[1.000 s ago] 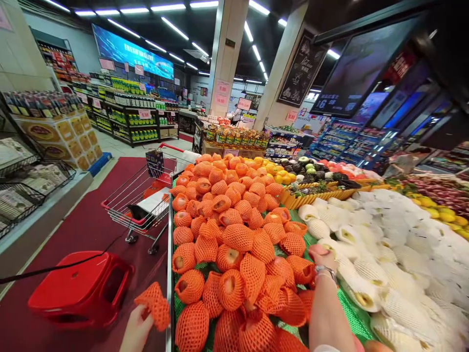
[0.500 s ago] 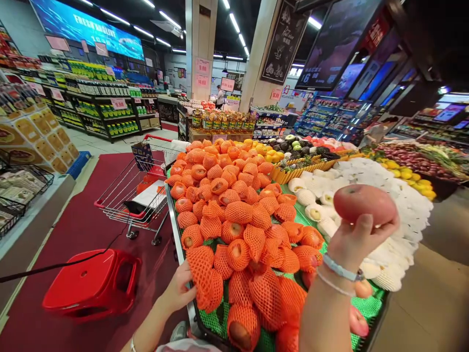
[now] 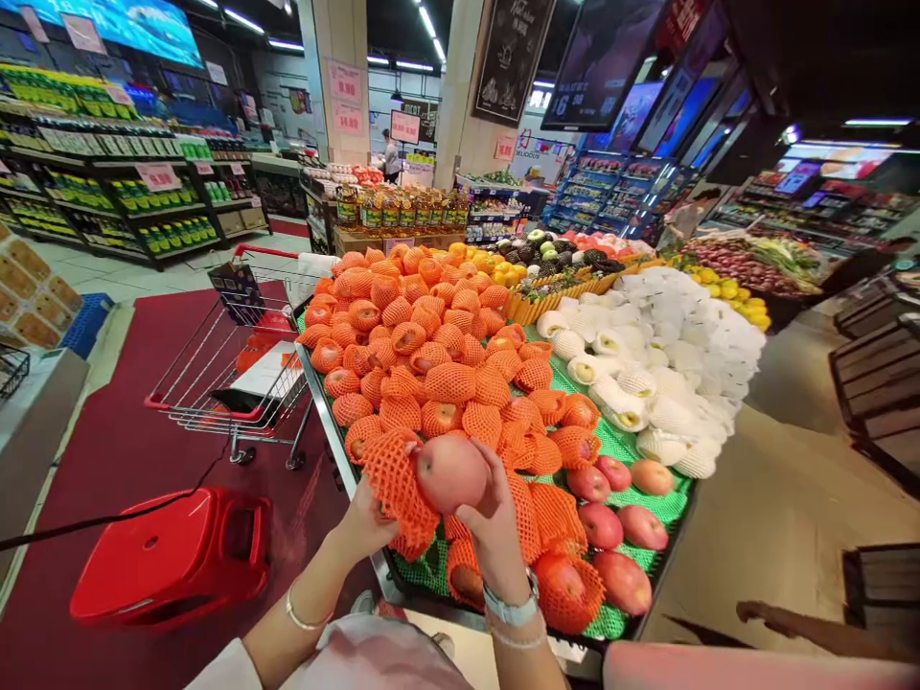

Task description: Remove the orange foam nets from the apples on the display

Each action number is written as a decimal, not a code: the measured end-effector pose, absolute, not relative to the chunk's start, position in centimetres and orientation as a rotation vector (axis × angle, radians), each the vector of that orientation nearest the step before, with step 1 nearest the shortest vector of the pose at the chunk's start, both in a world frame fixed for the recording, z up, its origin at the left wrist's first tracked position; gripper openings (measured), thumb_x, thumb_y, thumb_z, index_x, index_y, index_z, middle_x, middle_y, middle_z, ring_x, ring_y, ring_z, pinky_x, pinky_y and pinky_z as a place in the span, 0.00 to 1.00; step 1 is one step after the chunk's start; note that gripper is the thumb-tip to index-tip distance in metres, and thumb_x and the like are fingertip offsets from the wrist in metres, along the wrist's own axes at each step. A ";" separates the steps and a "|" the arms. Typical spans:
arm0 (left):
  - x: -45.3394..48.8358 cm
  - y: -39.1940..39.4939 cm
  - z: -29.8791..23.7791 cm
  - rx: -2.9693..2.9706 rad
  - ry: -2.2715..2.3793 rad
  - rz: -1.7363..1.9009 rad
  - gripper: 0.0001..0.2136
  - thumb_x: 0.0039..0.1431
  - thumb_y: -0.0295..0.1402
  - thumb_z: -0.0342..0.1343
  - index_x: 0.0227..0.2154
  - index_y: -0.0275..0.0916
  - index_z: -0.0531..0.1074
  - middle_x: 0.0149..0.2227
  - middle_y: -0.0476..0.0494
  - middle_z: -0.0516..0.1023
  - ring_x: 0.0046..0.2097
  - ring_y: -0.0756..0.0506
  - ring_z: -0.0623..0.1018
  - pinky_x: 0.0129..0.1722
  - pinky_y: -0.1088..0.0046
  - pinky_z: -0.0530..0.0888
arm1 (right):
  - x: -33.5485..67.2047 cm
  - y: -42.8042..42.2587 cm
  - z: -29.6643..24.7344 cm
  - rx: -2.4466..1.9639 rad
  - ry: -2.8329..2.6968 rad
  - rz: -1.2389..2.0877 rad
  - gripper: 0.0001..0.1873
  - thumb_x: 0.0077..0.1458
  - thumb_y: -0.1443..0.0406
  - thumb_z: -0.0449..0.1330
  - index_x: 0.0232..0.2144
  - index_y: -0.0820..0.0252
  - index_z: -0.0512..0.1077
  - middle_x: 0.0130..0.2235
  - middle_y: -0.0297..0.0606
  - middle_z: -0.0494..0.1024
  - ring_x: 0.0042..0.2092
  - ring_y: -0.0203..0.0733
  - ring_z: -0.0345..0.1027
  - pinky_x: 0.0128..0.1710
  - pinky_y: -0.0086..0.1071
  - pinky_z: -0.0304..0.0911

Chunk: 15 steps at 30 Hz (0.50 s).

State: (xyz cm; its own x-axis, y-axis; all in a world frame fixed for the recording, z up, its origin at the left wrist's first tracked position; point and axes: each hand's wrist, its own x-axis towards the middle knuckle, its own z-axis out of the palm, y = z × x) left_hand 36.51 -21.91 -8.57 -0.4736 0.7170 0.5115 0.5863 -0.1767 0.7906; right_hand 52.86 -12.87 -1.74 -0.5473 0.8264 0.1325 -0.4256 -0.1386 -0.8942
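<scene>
My right hand [image 3: 494,522] grips a bare pink-red apple [image 3: 451,471] in front of me, above the near edge of the fruit stand. My left hand [image 3: 365,522] holds an orange foam net sleeve [image 3: 392,479] right against the apple's left side. Below and beyond them lies a heap of apples in orange nets [image 3: 424,364] on green matting [image 3: 616,446]. Several bare apples [image 3: 609,498] lie at the stand's near right corner.
A red basket [image 3: 169,556] sits on the dark red floor at my left. A wire shopping trolley [image 3: 234,369] stands beside the stand. White-netted pears [image 3: 661,374] fill the right part of the stand. Shelves and displays stand behind. A person's sleeve [image 3: 754,666] shows at the lower right.
My right hand brought the bare apple down from the right to the middle. My left hand lifted the orange net up against it. The view turned right.
</scene>
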 end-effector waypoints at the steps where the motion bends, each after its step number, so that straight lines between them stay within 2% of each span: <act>1: 36.5 -21.9 -8.2 1.613 1.923 1.695 0.22 0.42 0.33 0.65 0.45 0.41 0.76 0.50 0.36 0.79 0.54 0.32 0.75 0.56 0.47 0.71 | 53.0 -12.8 -1.8 -0.505 -1.299 1.776 0.41 0.37 0.56 0.75 0.55 0.51 0.68 0.59 0.42 0.70 0.61 0.54 0.63 0.59 0.44 0.62; 4: 37.0 -21.6 -6.9 1.718 1.866 1.526 0.27 0.43 0.28 0.64 0.51 0.40 0.72 0.51 0.35 0.78 0.56 0.32 0.74 0.59 0.44 0.67 | 53.7 -12.5 -2.3 -0.516 -1.459 1.766 0.40 0.43 0.56 0.73 0.58 0.49 0.65 0.63 0.41 0.66 0.63 0.53 0.60 0.62 0.46 0.59; 7: 37.7 -21.2 -5.9 1.687 1.818 1.457 0.30 0.47 0.29 0.63 0.56 0.38 0.68 0.53 0.33 0.76 0.58 0.33 0.73 0.60 0.46 0.66 | 54.3 -12.2 -2.8 -0.555 -1.654 1.660 0.38 0.51 0.54 0.67 0.62 0.46 0.61 0.65 0.40 0.60 0.66 0.52 0.54 0.63 0.48 0.57; 12: 38.5 -20.3 -6.4 1.608 1.766 1.581 0.31 0.47 0.32 0.65 0.57 0.39 0.66 0.57 0.33 0.73 0.58 0.34 0.73 0.59 0.51 0.68 | 53.8 -13.3 -2.3 -0.711 -1.964 1.197 0.35 0.59 0.50 0.58 0.65 0.48 0.55 0.66 0.43 0.53 0.68 0.54 0.47 0.66 0.52 0.50; 15: 38.4 -19.5 -7.3 1.541 1.810 1.731 0.32 0.46 0.31 0.64 0.56 0.39 0.65 0.55 0.33 0.74 0.58 0.33 0.73 0.58 0.50 0.69 | 52.9 -14.9 -2.2 -0.735 -1.975 0.930 0.35 0.57 0.51 0.60 0.63 0.52 0.58 0.65 0.47 0.51 0.67 0.56 0.47 0.63 0.52 0.54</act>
State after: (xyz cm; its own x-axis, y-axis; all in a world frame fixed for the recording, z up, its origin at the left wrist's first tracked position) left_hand 38.44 -19.52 -7.27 -0.4363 0.7563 0.4876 0.5211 -0.2294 0.8221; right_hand 52.89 -14.88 -2.22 -0.4989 0.7568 0.4223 0.1563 0.5579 -0.8151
